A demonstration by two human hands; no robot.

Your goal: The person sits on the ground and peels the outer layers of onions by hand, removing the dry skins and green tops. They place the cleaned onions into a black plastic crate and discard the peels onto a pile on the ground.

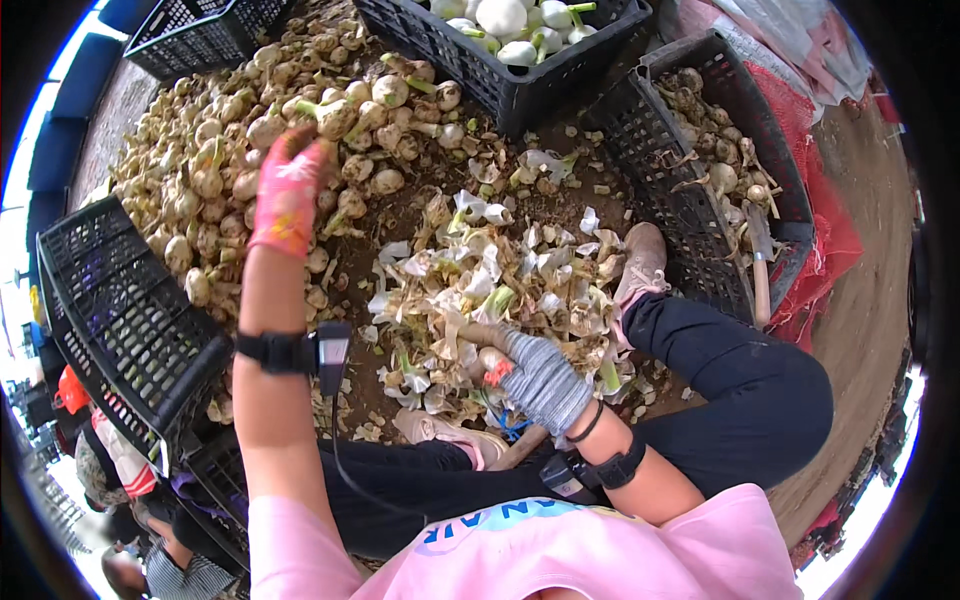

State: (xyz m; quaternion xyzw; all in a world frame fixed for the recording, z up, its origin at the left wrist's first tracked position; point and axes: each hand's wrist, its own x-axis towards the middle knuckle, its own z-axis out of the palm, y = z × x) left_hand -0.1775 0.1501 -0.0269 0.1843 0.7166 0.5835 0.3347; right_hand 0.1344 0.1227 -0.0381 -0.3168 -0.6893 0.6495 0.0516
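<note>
Head view; bearings taken from the left hand, twelve at the top. Pink-gloved left hand [288,195] over the garlic pile [210,182], fingers partly bent; whether they grip, cannot tell. Nearest garlic bulb [338,122] at one o'clock, just beside the fingertips, long axis running along its green stem [303,107] toward ten. Left is clearly the nearer hand. Grey-gloved right hand [548,380] at four, low at the heap of dry peelings [435,290] (fingers half curled, anything inside hidden).

Edges: black crate of white bulbs [430,45] at two, crate of unpeeled garlic [660,165] at three, tilted black crate [125,290] at eight. Dark soil [365,240] at four, no rim crossing it: room for moving there, I judge.
</note>
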